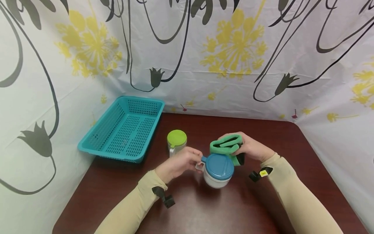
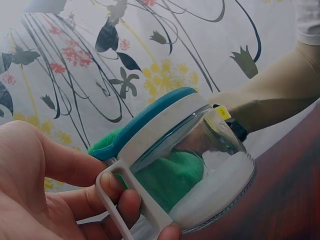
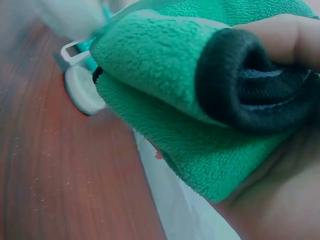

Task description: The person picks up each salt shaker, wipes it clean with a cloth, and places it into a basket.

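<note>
- Two hands grasp: we see the left hand (image 1: 177,164) pinching the handle (image 2: 145,197) of the blue-lidded jar (image 1: 218,169), the right hand (image 1: 253,147) clutching a green cloth (image 1: 217,149) at the jar's one o'clock.
- We judge wiping underway, unfinished.
- The jar, clear with white contents (image 2: 215,194), tilts over the table (image 1: 190,213), four o'clock from the green-lidded container (image 1: 176,139).

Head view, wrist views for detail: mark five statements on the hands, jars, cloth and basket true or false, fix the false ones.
1. The left hand grips the handle of the blue-lidded jar. True.
2. That jar's blue lid is off. False: it is on.
3. The right hand holds a green cloth. True.
4. The teal basket is left of the green-lidded jar. True.
5. The green-lidded jar stands inside the basket. False: it stands on the table.
</note>
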Demonstrator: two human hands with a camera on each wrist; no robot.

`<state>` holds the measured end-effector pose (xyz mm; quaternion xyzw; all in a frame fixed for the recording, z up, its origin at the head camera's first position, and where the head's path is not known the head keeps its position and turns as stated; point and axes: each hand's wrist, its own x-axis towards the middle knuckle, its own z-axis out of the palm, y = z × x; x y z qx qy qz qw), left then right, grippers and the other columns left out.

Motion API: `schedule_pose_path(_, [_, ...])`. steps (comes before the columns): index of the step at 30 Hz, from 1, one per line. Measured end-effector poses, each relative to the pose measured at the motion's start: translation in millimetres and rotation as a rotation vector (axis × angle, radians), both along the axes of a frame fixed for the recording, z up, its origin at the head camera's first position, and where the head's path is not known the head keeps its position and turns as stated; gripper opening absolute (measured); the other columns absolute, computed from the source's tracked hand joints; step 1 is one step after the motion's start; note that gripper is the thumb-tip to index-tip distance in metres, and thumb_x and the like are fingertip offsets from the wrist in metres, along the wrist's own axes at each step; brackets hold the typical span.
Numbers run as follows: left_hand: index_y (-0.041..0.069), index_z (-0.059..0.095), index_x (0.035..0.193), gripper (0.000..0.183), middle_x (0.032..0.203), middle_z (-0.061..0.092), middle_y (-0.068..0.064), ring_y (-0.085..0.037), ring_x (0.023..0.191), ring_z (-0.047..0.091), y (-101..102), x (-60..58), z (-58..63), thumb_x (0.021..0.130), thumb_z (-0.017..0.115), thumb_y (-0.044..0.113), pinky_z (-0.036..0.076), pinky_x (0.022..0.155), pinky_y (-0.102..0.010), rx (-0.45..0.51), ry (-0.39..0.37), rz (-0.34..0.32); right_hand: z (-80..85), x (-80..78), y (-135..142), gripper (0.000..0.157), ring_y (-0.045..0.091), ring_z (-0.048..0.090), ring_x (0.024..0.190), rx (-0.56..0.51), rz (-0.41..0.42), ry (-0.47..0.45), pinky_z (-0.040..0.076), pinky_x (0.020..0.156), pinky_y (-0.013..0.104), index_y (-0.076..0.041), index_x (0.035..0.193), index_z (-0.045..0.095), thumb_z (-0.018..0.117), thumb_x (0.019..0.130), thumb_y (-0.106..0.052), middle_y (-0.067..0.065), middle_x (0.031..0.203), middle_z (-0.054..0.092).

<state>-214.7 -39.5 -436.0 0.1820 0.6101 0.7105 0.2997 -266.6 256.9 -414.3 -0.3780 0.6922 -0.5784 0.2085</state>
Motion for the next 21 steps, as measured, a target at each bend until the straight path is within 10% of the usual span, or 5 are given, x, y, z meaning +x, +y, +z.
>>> schedule_pose_path(12, [0.002,0.064,0.076,0.014,0.072,0.059,-0.007,-0.024,0.072,0.06,-7,-1.8,7.7,0.088,0.059,0.007,0.056,0.082,-0.05,0.038,-0.021,0.028,-36.8,2.0,-7,0.054,0.036,0.06,0.116,0.093,0.044,-0.124,0.049,0.097,0.05,-0.004,0.134,0.061,0.066,0.08,0.002,0.021,0.129,0.063])
schedule_pose_path(21, [0.004,0.066,0.078,0.012,0.072,0.059,-0.007,-0.025,0.072,0.061,-6,-2.4,10.3,0.088,0.06,0.008,0.05,0.091,-0.062,0.092,-0.09,0.022,-56.4,4.0,-12,0.016,0.022,0.059,0.083,0.106,0.07,-0.13,0.055,0.078,0.046,0.0,0.106,0.068,0.063,0.093,-0.005,0.014,0.09,0.064])
